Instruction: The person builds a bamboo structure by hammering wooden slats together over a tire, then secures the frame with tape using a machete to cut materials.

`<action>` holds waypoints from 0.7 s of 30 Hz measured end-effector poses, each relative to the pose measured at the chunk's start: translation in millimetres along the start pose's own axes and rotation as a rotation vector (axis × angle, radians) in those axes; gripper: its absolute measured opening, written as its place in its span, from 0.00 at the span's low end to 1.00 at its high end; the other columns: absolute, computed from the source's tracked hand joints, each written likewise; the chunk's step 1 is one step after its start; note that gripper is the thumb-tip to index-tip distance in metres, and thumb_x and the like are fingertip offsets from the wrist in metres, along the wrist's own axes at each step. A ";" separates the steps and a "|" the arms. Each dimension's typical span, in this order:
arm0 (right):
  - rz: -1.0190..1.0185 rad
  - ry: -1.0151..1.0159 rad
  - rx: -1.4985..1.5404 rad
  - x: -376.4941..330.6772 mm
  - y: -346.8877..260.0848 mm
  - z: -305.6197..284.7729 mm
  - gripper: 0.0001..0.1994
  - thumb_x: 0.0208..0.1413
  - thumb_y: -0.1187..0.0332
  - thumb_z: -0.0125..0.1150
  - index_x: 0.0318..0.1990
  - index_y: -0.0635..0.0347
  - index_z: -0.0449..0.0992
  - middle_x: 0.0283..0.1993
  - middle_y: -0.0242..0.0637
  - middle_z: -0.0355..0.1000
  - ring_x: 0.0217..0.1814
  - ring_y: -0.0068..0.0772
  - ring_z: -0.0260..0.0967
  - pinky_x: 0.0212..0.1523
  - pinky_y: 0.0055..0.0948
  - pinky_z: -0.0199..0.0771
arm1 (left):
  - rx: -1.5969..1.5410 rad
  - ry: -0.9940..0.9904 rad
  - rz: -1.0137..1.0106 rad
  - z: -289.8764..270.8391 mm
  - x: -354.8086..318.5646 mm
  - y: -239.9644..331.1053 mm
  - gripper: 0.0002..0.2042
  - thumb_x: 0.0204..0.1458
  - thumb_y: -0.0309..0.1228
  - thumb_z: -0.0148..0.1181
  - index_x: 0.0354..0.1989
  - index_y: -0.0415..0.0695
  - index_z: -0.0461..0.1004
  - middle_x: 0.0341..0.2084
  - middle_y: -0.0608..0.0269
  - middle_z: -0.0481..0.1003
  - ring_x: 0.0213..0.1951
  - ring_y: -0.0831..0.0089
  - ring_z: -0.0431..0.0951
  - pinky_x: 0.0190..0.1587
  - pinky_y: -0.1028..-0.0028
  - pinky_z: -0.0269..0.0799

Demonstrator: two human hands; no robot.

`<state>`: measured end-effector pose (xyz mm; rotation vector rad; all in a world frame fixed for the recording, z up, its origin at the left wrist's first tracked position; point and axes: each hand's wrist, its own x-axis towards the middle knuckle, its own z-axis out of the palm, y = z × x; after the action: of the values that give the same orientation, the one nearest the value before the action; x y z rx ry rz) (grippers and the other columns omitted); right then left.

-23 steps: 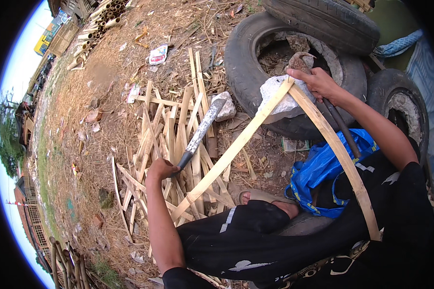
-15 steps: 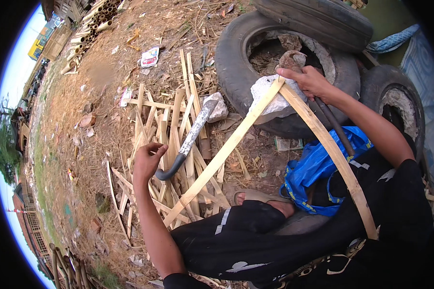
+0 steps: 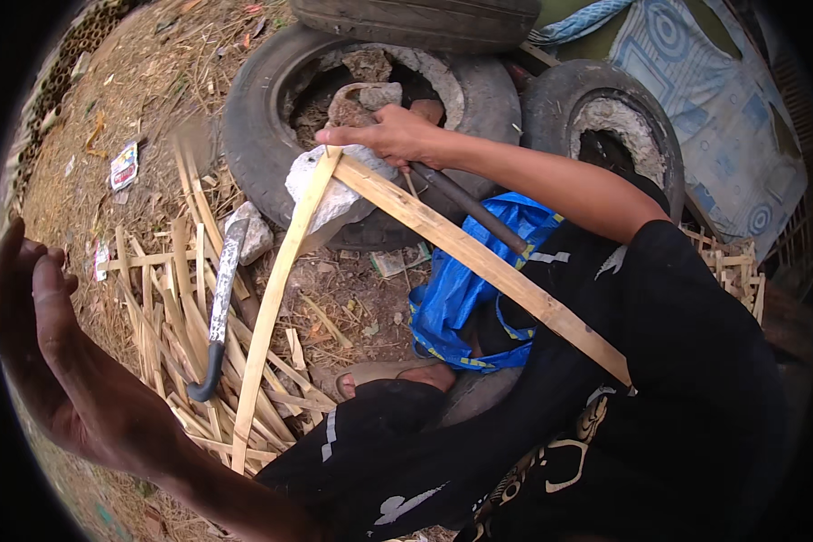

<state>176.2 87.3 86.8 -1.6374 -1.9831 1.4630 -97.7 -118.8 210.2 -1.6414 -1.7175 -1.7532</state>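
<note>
My right hand (image 3: 384,137) is closed around a dark rod-like handle (image 3: 474,212); whatever is at its upper end I cannot make out. Just below its thumb, two flat pale wood strips meet at a corner on a white stone (image 3: 345,194). One strip (image 3: 280,294) slants down left over the wood pile; the other strip (image 3: 488,262) runs down right to my black clothing. A thin nail-like point shows at their joint. Raised at the far left, my left hand (image 3: 72,361) is empty, its fingers loosely bent and apart.
A knife (image 3: 223,298) with a dark hooked handle rests on a pile of split wood strips (image 3: 185,275). Worn tires (image 3: 253,117) stand behind the stone, near a blue plastic bag (image 3: 465,307). A patterned cloth (image 3: 686,108) lies at the upper right.
The view has swung right, so everything sits further left. My left hand has risen from beside the knife handle toward the view's left edge. The right hand stays by the strips' corner.
</note>
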 end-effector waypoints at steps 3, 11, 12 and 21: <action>-0.056 0.032 0.070 2.7 0.2 2.3 0.41 0.33 0.26 0.71 0.20 0.65 0.70 0.14 0.30 0.60 0.13 0.24 0.60 0.14 0.27 0.57 | 0.174 -0.572 -0.377 75.5 -34.5 4.5 0.21 0.62 0.43 0.60 0.54 0.38 0.76 0.50 0.55 0.78 0.47 0.66 0.76 0.54 0.63 0.70; -0.065 0.053 0.131 -5.7 7.9 -1.4 0.45 0.32 0.30 0.75 0.24 0.76 0.71 0.13 0.35 0.64 0.13 0.29 0.66 0.13 0.29 0.64 | 0.435 -1.032 -0.575 124.1 -80.0 -26.8 0.35 0.60 0.63 0.50 0.35 0.33 0.74 0.28 0.41 0.76 0.34 0.45 0.77 0.42 0.52 0.70; -0.054 0.042 0.117 -7.0 8.3 -3.5 0.44 0.32 0.29 0.74 0.23 0.75 0.71 0.13 0.36 0.64 0.13 0.29 0.67 0.14 0.29 0.65 | 0.471 -1.004 -0.546 126.1 -80.6 -23.0 0.35 0.60 0.63 0.49 0.33 0.34 0.73 0.27 0.40 0.76 0.34 0.44 0.77 0.41 0.52 0.69; -0.037 0.031 0.099 -6.9 9.5 -8.8 0.45 0.31 0.28 0.73 0.23 0.75 0.73 0.15 0.37 0.65 0.14 0.31 0.68 0.15 0.31 0.66 | 0.565 -0.979 -0.197 129.3 -104.3 -42.2 0.35 0.70 0.55 0.32 0.30 0.35 0.76 0.22 0.35 0.75 0.29 0.36 0.77 0.32 0.45 0.69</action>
<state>190.8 85.6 86.9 -1.5655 -1.8824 1.4885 -20.4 -58.8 69.4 -2.2094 -2.4775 -0.3154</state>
